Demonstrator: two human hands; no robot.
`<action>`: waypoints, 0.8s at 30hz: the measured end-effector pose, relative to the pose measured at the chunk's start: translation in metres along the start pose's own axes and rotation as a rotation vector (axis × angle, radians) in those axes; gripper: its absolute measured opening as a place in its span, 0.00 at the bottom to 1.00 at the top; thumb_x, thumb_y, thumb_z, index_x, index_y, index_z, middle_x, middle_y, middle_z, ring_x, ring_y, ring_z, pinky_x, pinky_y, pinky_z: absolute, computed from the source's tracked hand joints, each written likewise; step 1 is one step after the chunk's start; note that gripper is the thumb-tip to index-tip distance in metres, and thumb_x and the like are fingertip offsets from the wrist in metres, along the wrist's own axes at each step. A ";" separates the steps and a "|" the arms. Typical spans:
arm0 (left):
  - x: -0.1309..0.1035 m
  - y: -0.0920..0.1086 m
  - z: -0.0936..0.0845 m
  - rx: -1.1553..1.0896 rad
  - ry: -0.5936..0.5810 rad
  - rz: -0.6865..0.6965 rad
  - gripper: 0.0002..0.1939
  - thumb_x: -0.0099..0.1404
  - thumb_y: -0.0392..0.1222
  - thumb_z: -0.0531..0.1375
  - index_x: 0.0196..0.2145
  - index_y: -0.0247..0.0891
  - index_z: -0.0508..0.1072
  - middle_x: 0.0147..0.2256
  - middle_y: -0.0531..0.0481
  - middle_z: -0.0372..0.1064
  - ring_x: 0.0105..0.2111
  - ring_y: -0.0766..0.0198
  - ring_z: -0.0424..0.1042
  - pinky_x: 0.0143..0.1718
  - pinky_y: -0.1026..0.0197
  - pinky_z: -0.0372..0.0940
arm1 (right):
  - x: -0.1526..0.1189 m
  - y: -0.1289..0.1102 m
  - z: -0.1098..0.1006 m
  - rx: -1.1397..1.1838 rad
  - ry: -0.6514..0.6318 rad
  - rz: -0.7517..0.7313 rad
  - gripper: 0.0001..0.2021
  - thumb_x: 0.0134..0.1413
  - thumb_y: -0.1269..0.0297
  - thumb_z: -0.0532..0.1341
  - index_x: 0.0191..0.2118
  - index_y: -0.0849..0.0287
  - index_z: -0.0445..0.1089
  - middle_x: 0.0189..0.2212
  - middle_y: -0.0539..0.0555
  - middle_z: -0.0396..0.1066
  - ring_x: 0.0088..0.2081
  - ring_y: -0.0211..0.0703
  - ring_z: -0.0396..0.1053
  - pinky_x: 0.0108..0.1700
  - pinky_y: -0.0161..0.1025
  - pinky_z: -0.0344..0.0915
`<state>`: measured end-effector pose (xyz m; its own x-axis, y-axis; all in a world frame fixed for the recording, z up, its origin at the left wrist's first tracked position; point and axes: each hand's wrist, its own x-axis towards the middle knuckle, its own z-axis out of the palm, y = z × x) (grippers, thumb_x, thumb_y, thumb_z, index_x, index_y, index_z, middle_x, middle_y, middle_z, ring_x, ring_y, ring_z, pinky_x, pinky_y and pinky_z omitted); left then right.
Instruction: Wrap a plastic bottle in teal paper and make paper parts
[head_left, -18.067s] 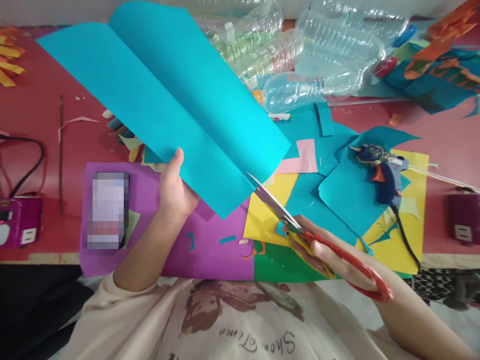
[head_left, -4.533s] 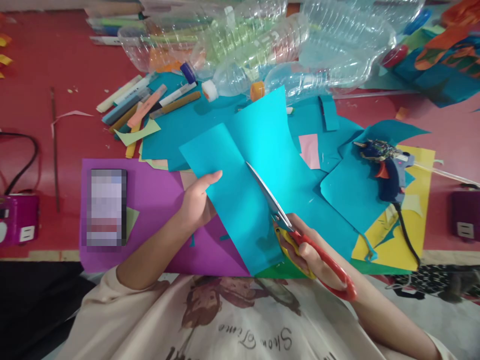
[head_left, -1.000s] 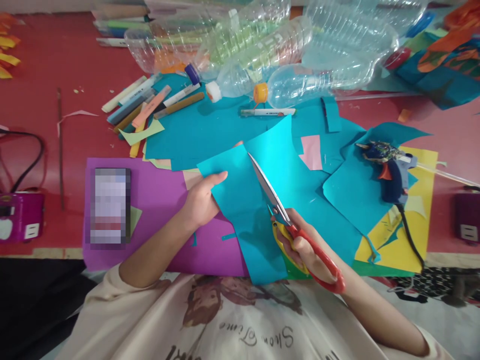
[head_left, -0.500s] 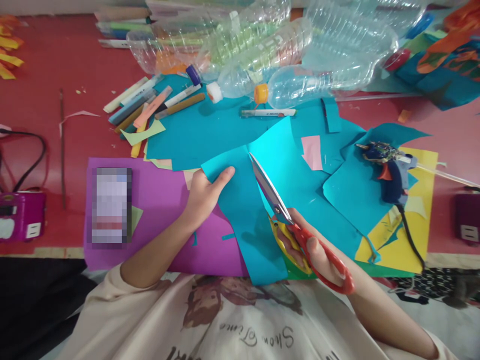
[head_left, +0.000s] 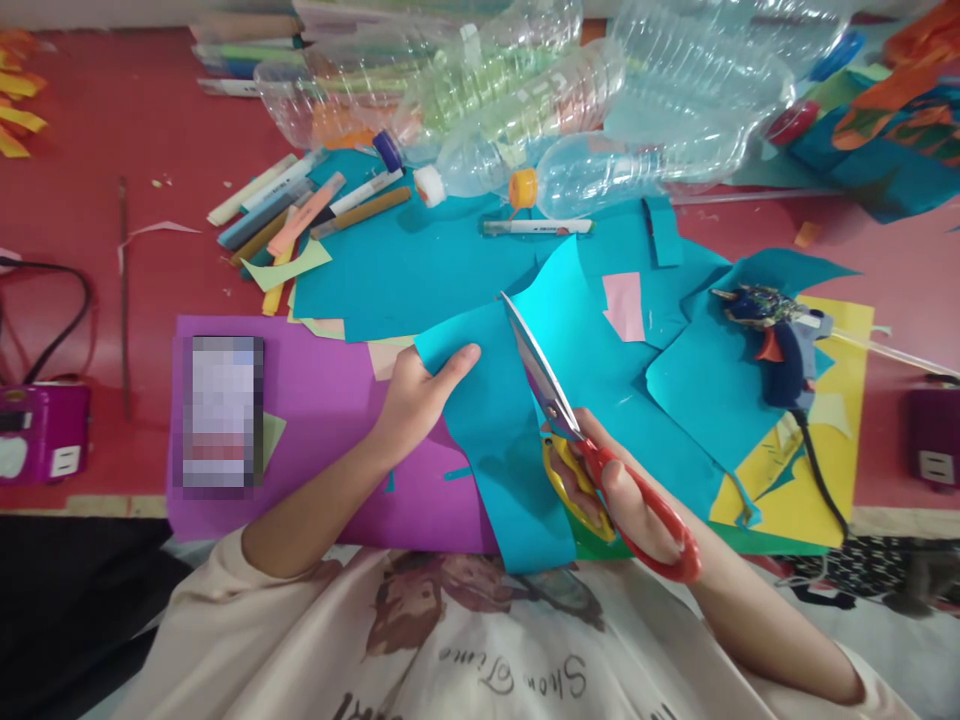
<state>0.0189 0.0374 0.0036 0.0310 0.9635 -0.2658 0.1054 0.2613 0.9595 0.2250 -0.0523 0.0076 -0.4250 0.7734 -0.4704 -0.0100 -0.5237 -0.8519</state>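
Left hand: at nine o'clock on the paper, pinching it, thumb on top, fingers hidden beneath (head_left: 424,395). If the sheet slipped, the nearby blades might nick that thumb.
Blue sheet: mid-view, bright turquoise, the near strip curled and drooping to six o'clock, a glossy corner lifting at twelve (head_left: 499,440); its right border blends into the blue paper beneath. That limpness could make the cut wander.
Scissors: tips toward eleven o'clock, red and yellow handles (head_left: 556,408).
Right hand: at four o'clock, wrapped around those handles (head_left: 611,480).
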 end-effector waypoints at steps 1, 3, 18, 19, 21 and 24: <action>0.000 0.001 0.000 -0.008 -0.007 0.001 0.12 0.58 0.51 0.63 0.35 0.41 0.77 0.39 0.50 0.78 0.45 0.53 0.73 0.49 0.56 0.66 | 0.001 0.000 0.001 0.030 -0.022 -0.007 0.28 0.52 0.31 0.47 0.40 0.53 0.58 0.20 0.42 0.51 0.18 0.31 0.45 0.17 0.32 0.44; -0.001 0.002 0.001 -0.012 -0.019 0.006 0.12 0.59 0.51 0.63 0.35 0.41 0.77 0.40 0.49 0.78 0.45 0.54 0.73 0.49 0.57 0.66 | 0.002 -0.001 0.002 0.049 -0.040 -0.020 0.26 0.53 0.33 0.48 0.39 0.53 0.57 0.20 0.42 0.50 0.18 0.31 0.44 0.17 0.32 0.42; 0.002 0.000 -0.001 0.047 0.000 -0.011 0.12 0.58 0.51 0.63 0.32 0.41 0.76 0.37 0.48 0.77 0.44 0.52 0.73 0.49 0.55 0.65 | 0.007 -0.007 0.005 -0.026 0.057 0.009 0.31 0.47 0.29 0.52 0.40 0.55 0.56 0.20 0.42 0.52 0.17 0.29 0.46 0.15 0.31 0.43; 0.004 -0.001 -0.003 0.066 0.010 -0.003 0.11 0.58 0.51 0.63 0.30 0.41 0.75 0.35 0.49 0.77 0.43 0.53 0.73 0.49 0.55 0.65 | 0.008 -0.005 0.005 -0.012 0.058 0.007 0.30 0.47 0.30 0.53 0.40 0.54 0.56 0.20 0.41 0.52 0.16 0.28 0.45 0.15 0.31 0.43; 0.009 -0.004 -0.008 0.089 0.038 0.016 0.11 0.57 0.51 0.62 0.29 0.41 0.75 0.33 0.49 0.76 0.42 0.53 0.73 0.49 0.56 0.65 | 0.008 -0.003 0.005 0.025 0.055 -0.007 0.28 0.49 0.32 0.53 0.38 0.54 0.55 0.19 0.41 0.51 0.15 0.28 0.45 0.15 0.31 0.44; 0.020 -0.006 -0.022 0.122 0.117 0.050 0.11 0.56 0.51 0.64 0.27 0.41 0.74 0.31 0.51 0.75 0.42 0.52 0.72 0.48 0.56 0.65 | 0.009 0.000 0.004 0.109 0.068 -0.022 0.24 0.54 0.35 0.52 0.40 0.53 0.55 0.20 0.41 0.54 0.14 0.27 0.44 0.14 0.30 0.46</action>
<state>-0.0025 0.0562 -0.0054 -0.0763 0.9771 -0.1986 0.2270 0.2110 0.9508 0.2173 -0.0464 0.0042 -0.3615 0.8053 -0.4699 -0.1180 -0.5394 -0.8337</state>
